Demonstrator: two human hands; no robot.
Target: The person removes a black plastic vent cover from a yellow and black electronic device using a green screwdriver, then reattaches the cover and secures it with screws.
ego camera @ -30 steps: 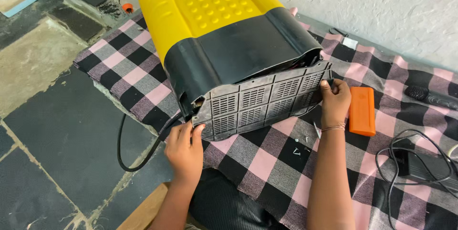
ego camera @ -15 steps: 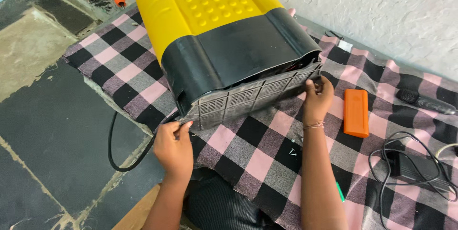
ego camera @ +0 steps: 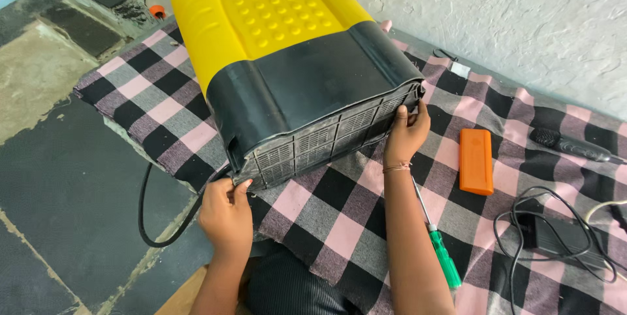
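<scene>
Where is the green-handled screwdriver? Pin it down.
In the head view, the green-handled screwdriver lies on the checked cloth beside the right forearm, below-left of the orange case.

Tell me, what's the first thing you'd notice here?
A big yellow and black tank lies on a checked cloth, with the left hand and right hand gripping its grey grille end. Right of it lie an orange box and a green screwdriver.

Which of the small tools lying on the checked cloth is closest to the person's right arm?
The green-handled screwdriver, lying right beside the right forearm below the right hand. The orange rectangular case lies farther right, and the black cylindrical handle farther still, near the wall.
</scene>
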